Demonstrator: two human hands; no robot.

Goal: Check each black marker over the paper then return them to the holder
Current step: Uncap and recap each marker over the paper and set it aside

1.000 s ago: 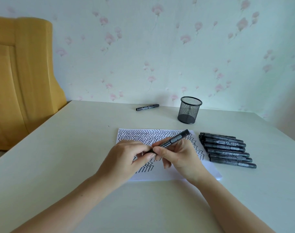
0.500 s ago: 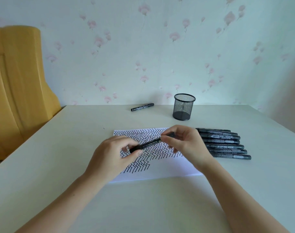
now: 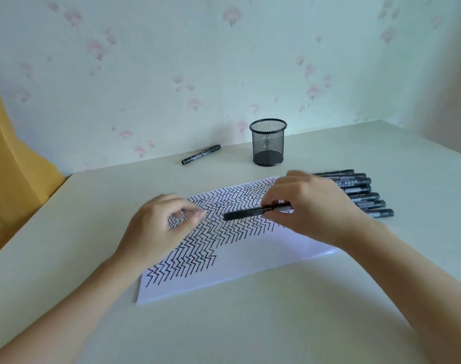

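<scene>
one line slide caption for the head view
Right hand holds a black marker over zigzag-covered paper; left hand apart, mesh holder behind.

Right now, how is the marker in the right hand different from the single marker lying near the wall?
The held marker is off the table, gripped by the right hand over the zigzag-covered paper; the lone marker lies untouched on the table, left of the mesh holder. The held marker is partly hidden by fingers; the lone one shows fully. Both are black and the same type.

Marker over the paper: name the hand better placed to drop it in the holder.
Right. The right hand already grips the marker and lies nearer the mesh holder; the left hand holds nothing.
</scene>
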